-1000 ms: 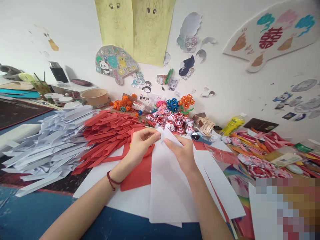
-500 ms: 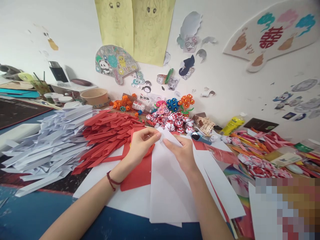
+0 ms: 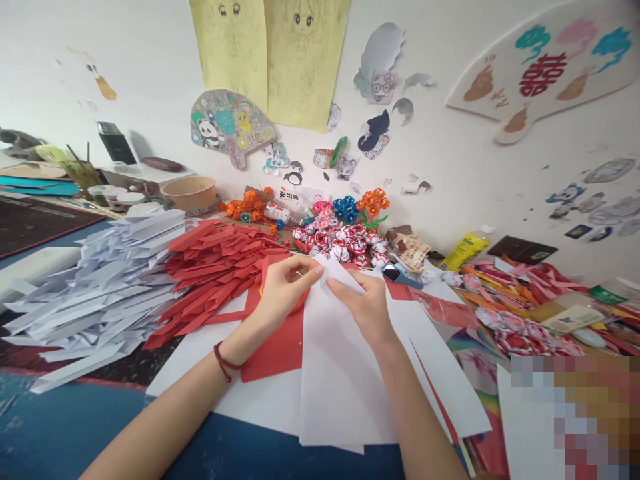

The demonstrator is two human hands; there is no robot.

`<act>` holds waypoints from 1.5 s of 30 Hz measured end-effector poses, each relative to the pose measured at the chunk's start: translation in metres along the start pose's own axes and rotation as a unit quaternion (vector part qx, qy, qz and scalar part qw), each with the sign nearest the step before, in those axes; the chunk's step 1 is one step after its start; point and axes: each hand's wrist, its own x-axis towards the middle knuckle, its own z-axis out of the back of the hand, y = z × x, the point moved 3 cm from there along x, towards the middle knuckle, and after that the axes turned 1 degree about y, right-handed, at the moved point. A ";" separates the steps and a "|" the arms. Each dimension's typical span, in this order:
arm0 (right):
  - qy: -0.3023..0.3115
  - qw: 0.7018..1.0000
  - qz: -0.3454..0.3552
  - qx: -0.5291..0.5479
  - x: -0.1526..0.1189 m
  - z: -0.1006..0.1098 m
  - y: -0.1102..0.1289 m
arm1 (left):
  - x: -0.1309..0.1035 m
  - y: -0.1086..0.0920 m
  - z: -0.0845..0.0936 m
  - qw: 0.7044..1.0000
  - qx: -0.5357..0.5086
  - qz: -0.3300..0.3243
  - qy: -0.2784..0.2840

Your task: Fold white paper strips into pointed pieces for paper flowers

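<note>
A small piece of folded white paper (image 3: 336, 273) is held between my hands, above larger white sheets (image 3: 340, 373). My left hand (image 3: 287, 287), with a dark red cord at the wrist, pinches the folded paper's left edge between thumb and index finger. On the paper's right side, my right hand (image 3: 367, 300) grips it with the thumb on top and the other fingers mostly hidden beneath. Red paper (image 3: 273, 350) lies under and beside my left hand.
Piles of folded white strips (image 3: 100, 287) and red strips (image 3: 220, 267) lie to the left. Behind my hands are red-and-white paper flowers (image 3: 353, 243). Coloured strips (image 3: 525, 287), a yellow bottle (image 3: 465, 250) and more paper flowers sit at right. A tan bowl (image 3: 189, 193) stands back left.
</note>
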 end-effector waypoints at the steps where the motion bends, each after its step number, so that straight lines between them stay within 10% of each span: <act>1: 0.001 1.000 0.001 -0.003 0.000 0.000 0.001 | 0.000 0.000 0.000 1.000 0.001 0.001 0.000; 23: 0.073 0.997 -0.032 0.013 0.001 -0.003 -0.002 | -0.001 0.003 0.002 0.976 0.197 -0.095 0.020; 45: 0.021 1.000 0.004 0.011 0.001 -0.004 -0.005 | -0.004 0.002 -0.003 0.959 0.254 -0.113 0.057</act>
